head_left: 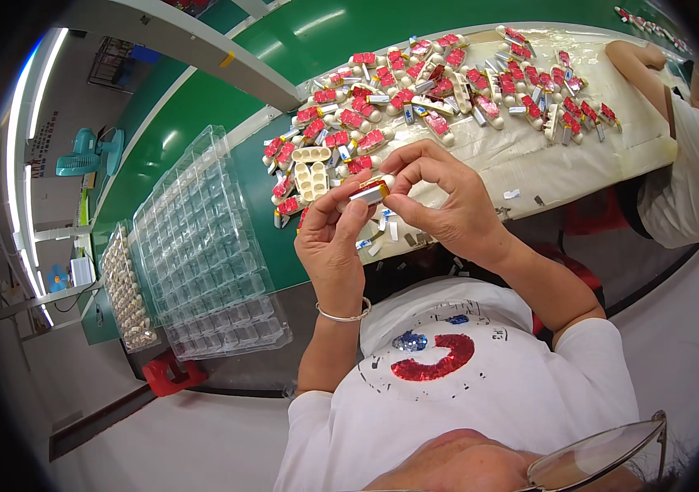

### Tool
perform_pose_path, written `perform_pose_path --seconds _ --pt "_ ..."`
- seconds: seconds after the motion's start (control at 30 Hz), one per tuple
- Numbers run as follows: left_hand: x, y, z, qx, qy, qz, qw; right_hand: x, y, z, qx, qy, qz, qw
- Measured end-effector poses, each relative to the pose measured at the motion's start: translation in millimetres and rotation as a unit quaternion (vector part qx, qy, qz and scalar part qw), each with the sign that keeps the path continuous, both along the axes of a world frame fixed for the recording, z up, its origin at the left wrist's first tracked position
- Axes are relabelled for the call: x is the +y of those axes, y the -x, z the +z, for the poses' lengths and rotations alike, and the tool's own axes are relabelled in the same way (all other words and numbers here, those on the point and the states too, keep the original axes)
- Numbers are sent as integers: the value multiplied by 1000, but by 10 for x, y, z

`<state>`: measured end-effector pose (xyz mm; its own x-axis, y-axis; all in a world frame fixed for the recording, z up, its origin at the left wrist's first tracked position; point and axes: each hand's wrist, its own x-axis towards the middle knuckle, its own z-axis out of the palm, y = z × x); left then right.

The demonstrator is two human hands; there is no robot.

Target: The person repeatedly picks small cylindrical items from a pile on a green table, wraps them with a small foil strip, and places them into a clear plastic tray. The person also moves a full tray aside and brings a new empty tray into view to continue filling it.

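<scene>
My left hand [331,234] is closed, thumb and fingers pinching a small piece with a white side, a red-and-gold band and a round white end [370,192]. The fingertips of my right hand [453,201] are pinched together at its round end. Just beyond lies a broad heap of similar red-labelled pieces with round white ends and silvery strips [363,123]. Among them, near my left hand, rest cream-coloured moulded pieces with rows of round hollows [311,180]. Small white and blue scraps [378,239] lie by the table edge below my hands.
Stacked clear plastic trays [202,238] with many pockets lean over the table's left side. Beside them is a filled tray of round pieces [126,295]. A metal post [226,57] crosses at upper left. Another person's arm [640,78] rests on the table at right. A red stool [170,373] stands lower left.
</scene>
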<state>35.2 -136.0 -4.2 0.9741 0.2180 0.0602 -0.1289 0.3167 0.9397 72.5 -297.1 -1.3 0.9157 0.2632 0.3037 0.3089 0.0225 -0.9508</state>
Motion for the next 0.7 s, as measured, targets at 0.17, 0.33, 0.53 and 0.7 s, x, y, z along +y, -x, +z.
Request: perform_pose_path --seconds 0.17,0.33,0.53,0.7 --pt "42 0 -12 2 -10 -9 1000 2 17 -5 5 -5 8 1000" --pt "51 12 -31 -8 -19 -11 1000 -13 51 16 49 -19 23 998" --pt "33 27 -25 -29 -54 -9 998 -32 37 -125 40 -70 33 996" --pt "-18 62 11 -59 -72 -17 995 -22 42 -85 161 -159 71 971"
